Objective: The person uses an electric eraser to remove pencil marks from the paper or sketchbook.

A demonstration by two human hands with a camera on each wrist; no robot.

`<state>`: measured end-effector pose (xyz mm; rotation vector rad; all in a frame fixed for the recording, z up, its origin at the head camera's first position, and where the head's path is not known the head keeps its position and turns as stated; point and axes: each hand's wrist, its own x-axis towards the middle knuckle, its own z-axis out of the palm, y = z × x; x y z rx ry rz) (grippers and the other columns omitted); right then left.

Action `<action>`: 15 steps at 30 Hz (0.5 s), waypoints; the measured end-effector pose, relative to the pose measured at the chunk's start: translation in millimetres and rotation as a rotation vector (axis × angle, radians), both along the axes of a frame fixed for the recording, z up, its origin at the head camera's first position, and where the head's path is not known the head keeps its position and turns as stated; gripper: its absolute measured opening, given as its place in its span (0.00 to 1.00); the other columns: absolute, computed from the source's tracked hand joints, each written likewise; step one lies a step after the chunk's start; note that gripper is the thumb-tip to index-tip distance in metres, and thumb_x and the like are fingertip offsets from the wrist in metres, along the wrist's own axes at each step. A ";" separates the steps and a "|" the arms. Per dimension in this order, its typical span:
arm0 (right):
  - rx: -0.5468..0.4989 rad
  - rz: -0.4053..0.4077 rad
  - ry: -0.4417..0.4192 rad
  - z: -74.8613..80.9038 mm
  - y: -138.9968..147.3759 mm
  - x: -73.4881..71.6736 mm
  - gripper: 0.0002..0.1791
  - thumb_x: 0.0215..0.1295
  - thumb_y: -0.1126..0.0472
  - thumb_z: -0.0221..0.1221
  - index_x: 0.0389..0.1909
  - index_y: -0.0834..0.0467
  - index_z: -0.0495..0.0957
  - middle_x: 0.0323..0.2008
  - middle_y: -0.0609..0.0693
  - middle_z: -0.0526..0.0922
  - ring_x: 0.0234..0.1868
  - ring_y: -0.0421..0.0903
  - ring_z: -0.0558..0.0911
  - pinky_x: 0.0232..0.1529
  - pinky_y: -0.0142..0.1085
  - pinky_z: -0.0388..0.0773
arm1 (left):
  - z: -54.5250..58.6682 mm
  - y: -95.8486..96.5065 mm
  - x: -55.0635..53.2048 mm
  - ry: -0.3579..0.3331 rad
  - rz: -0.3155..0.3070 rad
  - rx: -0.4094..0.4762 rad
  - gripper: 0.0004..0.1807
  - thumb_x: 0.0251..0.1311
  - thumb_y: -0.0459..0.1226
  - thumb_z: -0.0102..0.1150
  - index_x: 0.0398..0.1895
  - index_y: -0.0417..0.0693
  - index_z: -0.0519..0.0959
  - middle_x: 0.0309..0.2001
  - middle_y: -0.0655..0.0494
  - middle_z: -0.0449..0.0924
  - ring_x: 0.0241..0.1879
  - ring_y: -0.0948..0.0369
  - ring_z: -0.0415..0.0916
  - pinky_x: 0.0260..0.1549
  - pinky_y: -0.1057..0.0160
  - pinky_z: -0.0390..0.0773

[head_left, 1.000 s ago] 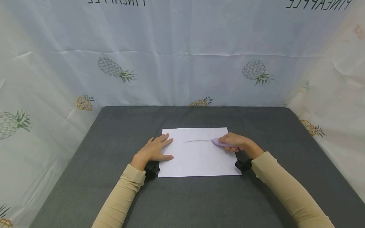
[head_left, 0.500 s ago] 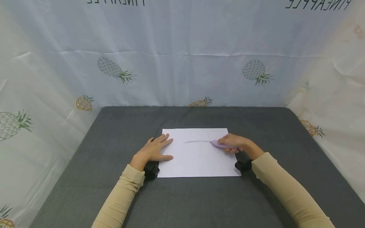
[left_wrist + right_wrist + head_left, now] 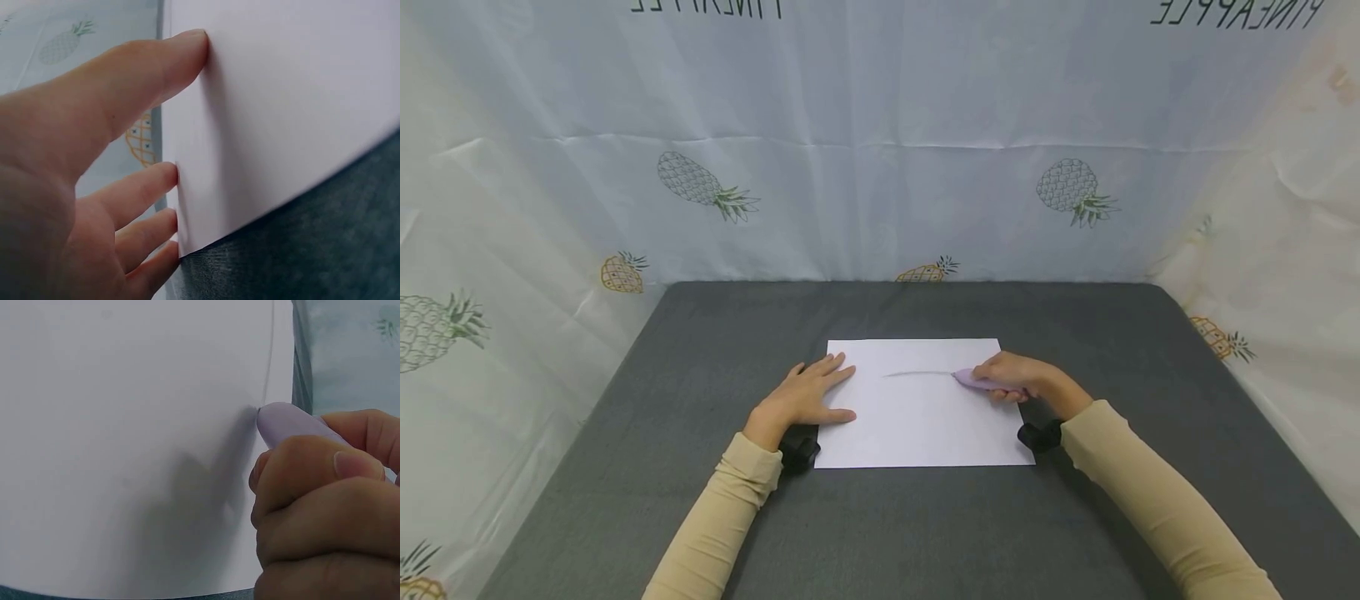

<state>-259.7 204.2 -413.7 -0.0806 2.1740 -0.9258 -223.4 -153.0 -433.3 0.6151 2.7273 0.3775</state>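
Observation:
A white sheet of paper (image 3: 917, 433) lies on the grey tabletop. On its left edge rests my left hand (image 3: 805, 392), fingers spread and straight; in the left wrist view the thumb (image 3: 181, 56) and fingertips touch the sheet. My right hand (image 3: 1018, 375) grips a plump, tapered, light purple tool (image 3: 973, 379) near the paper's right side. Its small dark tip meets the paper at the right end of a thin grey line (image 3: 917, 372). Whether that line is a mark or a slit I cannot tell. Curled fingers (image 3: 325, 531) hide most of the tool in the right wrist view.
The dark grey table (image 3: 880, 533) extends around the paper on all sides. Behind it and at both sides hangs a pale curtain (image 3: 880, 200) printed with pineapples. A black wrist device (image 3: 801, 450) sits under the left wrist, another under the right.
Over the first half second my right hand and the purple tool shifted very slightly left and down. Since then both have stayed nearly still. The left hand has kept its place.

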 end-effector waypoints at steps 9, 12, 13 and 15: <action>0.008 0.003 0.006 -0.9 -0.9 0.1 0.22 0.71 0.51 0.46 0.56 0.63 0.70 0.12 0.43 0.66 0.10 0.35 0.60 0.13 0.25 0.59 | 2.6 0.9 0.2 -0.011 0.010 0.000 0.45 0.56 0.58 0.61 0.74 0.52 0.58 0.78 0.47 0.49 0.78 0.47 0.47 0.72 0.34 0.46; 0.013 -0.001 0.008 -1.0 -1.2 0.2 0.22 0.71 0.51 0.46 0.56 0.63 0.70 0.12 0.43 0.66 0.10 0.35 0.60 0.13 0.26 0.58 | 3.0 1.2 -0.1 -0.009 0.010 -0.003 0.45 0.56 0.58 0.61 0.74 0.52 0.58 0.78 0.47 0.49 0.78 0.47 0.47 0.72 0.34 0.46; 0.016 -0.003 0.011 -1.2 -1.1 0.0 0.22 0.71 0.51 0.46 0.55 0.63 0.70 0.12 0.42 0.66 0.10 0.35 0.60 0.13 0.26 0.58 | 2.9 1.3 -0.3 -0.009 0.010 -0.003 0.45 0.56 0.58 0.61 0.74 0.52 0.58 0.78 0.47 0.49 0.78 0.47 0.47 0.72 0.34 0.46; 0.020 -0.011 0.015 -1.5 -0.9 -0.3 0.22 0.70 0.51 0.46 0.55 0.63 0.70 0.11 0.42 0.66 0.10 0.34 0.60 0.13 0.26 0.58 | 2.5 1.4 -0.6 -0.008 0.010 -0.002 0.45 0.56 0.58 0.61 0.74 0.52 0.58 0.78 0.48 0.49 0.78 0.47 0.47 0.72 0.34 0.46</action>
